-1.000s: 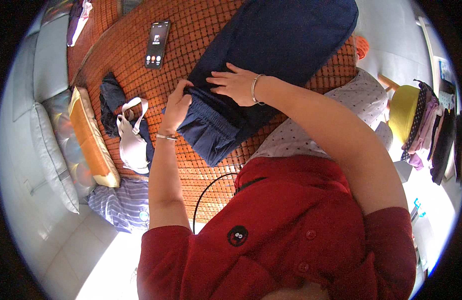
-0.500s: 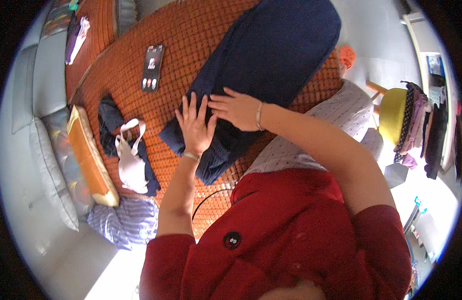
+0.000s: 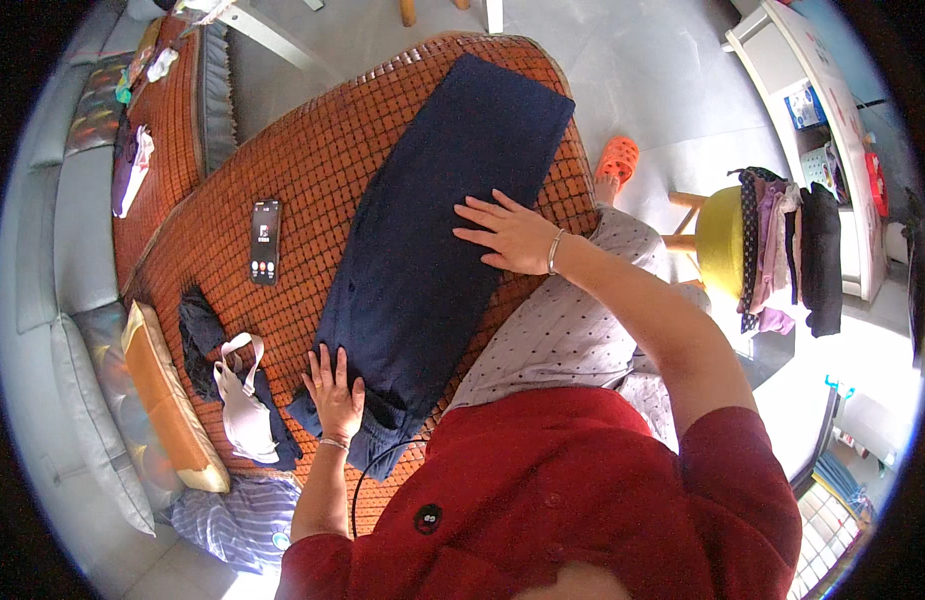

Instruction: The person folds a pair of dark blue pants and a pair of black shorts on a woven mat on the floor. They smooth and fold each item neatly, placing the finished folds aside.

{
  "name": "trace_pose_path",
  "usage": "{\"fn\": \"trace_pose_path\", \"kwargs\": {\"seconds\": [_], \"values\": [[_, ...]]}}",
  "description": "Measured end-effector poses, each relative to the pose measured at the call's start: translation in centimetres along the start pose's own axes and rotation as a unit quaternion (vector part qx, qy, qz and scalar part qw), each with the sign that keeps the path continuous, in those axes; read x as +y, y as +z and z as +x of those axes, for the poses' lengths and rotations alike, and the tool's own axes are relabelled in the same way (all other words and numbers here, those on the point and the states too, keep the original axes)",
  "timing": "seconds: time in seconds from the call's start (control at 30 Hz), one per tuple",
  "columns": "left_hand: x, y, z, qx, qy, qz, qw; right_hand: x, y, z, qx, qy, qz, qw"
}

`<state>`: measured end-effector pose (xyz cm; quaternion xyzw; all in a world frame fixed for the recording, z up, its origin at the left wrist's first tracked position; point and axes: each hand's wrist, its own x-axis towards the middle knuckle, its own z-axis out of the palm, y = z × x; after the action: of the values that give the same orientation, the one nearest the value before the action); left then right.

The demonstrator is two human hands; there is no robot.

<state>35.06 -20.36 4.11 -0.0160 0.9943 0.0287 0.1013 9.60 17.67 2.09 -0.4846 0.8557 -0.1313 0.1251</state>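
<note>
Both hands — left hand [image 3: 335, 392], right hand [image 3: 509, 233] — lie flat on navy trousers [image 3: 437, 240], fingers apart.

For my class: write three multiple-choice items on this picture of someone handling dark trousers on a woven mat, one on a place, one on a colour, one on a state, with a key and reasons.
1. Where does the phone lie?
A. On the mat, left of the navy trousers
B. On the yellow stool
C. On the trousers

2. What colour is the sandal on the floor?
A. Blue
B. Orange
C. White

3. How are the navy trousers lying?
A. Rolled in a ball
B. Hung on the stool
C. Spread out long and flat

Key: 1 A, it lies on the orange-brown mat apart from the cloth. 2 B, it is bright orange. 3 C, the left hand and right hand press flat on them.
</note>
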Motion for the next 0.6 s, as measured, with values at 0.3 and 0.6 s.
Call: {"fn": "trace_pose_path", "kwargs": {"seconds": [0.3,0.6], "values": [[5.3,-3.8,11.9,0.132,0.045,-0.046,0.989,6.5,-2.5,-0.2,0.324,0.227,0.041,0.917],[7.0,0.3,15.8,0.080,0.102,-0.033,0.991,12.1,-1.8,0.7,0.225,0.388,-0.015,0.893]]}}
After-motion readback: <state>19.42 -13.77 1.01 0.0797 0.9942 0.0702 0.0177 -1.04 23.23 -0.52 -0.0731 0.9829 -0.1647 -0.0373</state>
